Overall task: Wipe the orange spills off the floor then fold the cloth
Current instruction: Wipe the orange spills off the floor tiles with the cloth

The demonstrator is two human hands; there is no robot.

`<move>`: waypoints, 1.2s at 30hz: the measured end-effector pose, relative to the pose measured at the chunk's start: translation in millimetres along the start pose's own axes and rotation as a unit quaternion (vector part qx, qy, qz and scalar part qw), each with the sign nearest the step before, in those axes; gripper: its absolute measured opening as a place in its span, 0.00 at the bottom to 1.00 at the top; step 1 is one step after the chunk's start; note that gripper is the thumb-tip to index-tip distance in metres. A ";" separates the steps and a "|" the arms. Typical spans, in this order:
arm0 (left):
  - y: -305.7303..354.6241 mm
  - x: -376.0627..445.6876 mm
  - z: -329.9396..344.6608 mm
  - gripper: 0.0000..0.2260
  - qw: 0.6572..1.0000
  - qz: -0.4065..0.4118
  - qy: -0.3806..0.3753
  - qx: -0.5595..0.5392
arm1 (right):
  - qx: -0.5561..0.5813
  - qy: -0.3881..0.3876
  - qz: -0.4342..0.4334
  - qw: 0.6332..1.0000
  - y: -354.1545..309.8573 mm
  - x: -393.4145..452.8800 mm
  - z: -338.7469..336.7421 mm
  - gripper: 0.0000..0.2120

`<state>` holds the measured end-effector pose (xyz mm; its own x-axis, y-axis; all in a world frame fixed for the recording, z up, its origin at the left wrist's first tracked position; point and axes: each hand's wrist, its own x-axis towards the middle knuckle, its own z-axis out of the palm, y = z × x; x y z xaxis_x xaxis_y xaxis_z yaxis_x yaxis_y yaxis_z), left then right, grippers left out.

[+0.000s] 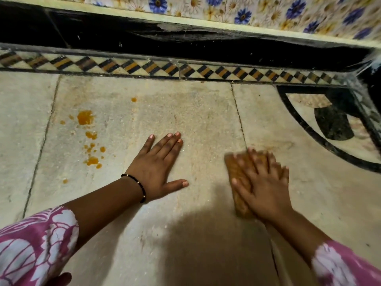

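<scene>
Orange spills (85, 117) dot the pale stone floor (185, 112) at the left, in a trail of several drops down to a larger patch (92, 161). My left hand (158, 164) lies flat on the floor to the right of them, fingers spread, holding nothing. My right hand (266, 182) presses flat on an orange-brown cloth (237, 172) at the right, blurred by motion. The cloth lies far from the spills, with most of it hidden under the hand.
A patterned tile border (185, 69) and a black skirting (185, 42) run along the wall at the top. A black inlaid curve (321, 139) marks the floor at the right. Pink and white sleeves cover both forearms.
</scene>
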<state>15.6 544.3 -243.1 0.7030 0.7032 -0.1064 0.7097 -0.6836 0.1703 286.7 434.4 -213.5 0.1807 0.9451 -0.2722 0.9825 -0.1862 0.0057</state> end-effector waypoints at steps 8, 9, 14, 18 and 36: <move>-1.0 -1.0 -0.5 0.44 1.000 0.000 0.000 0.000 | 0.012 -0.002 -0.017 1.000 -68.1 66.7 -19.4 0.28; -0.9 -0.6 -0.3 0.44 1.000 0.000 0.003 -0.002 | -0.002 0.003 -0.059 0.998 -71.4 51.4 -14.4 0.28; -2.3 -1.6 0.7 0.44 1.000 0.004 0.008 -0.012 | 0.022 0.004 -0.119 0.993 -24.3 3.3 -1.9 0.25; -1.7 -1.9 1.5 0.44 1.000 0.003 0.018 -0.018 | 0.029 0.065 -0.011 0.997 -2.5 43.7 -13.1 0.26; 4.0 -8.5 -3.6 0.58 0.988 -0.152 0.017 -0.009 | 0.031 0.055 -0.053 0.997 -16.1 58.2 -17.9 0.27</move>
<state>12.3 536.3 -238.0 0.4550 0.8820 -0.1222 0.8867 -0.4362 0.1532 282.2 497.2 -212.2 0.0842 0.9835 -0.1602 0.9921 -0.0978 -0.0785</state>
